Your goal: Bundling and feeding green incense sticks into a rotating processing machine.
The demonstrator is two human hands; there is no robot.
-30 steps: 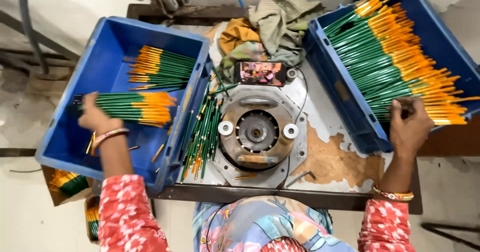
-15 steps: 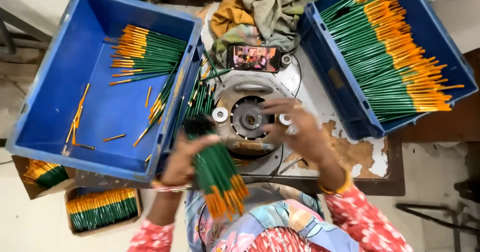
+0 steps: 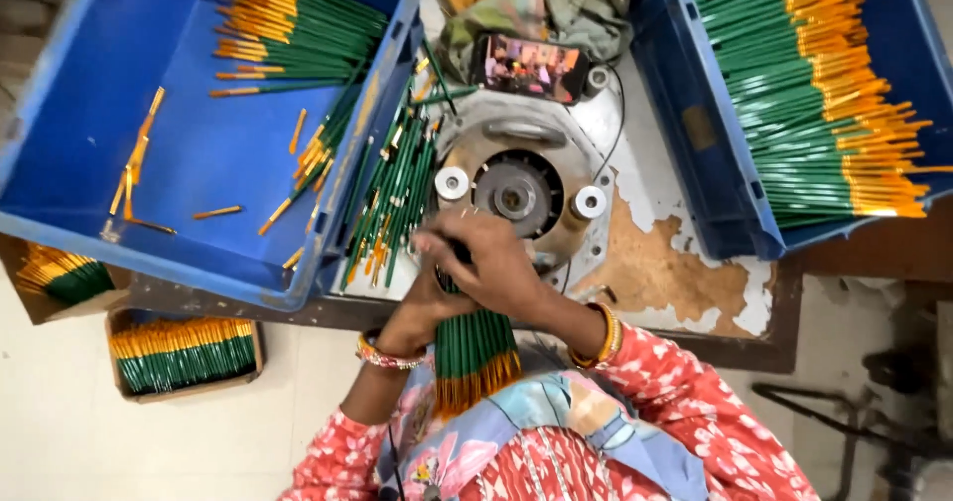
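Observation:
Both hands hold one bundle of green pencils with orange ends [image 3: 475, 354] upright in front of my body, orange ends pointing down toward me. My right hand [image 3: 486, 261] wraps over the bundle's top, just before a round grey metal machine [image 3: 516, 188] with two white rollers. My left hand [image 3: 422, 307] grips the bundle from the left and is mostly hidden under the right hand. Loose green pencils [image 3: 392, 193] lie on the bench to the left of the machine.
A blue crate [image 3: 179, 163] at left holds a pencil pile and scattered orange pieces. Another blue crate [image 3: 715, 163] at right is full of pencils. A phone [image 3: 529, 67] with a lit screen leans behind the machine. Cardboard boxes of pencils [image 3: 184, 354] stand on the floor.
A second ago my hands were in the two crates, far apart. They came together at the machine with a pencil bundle, and the right hand now closes over its top.

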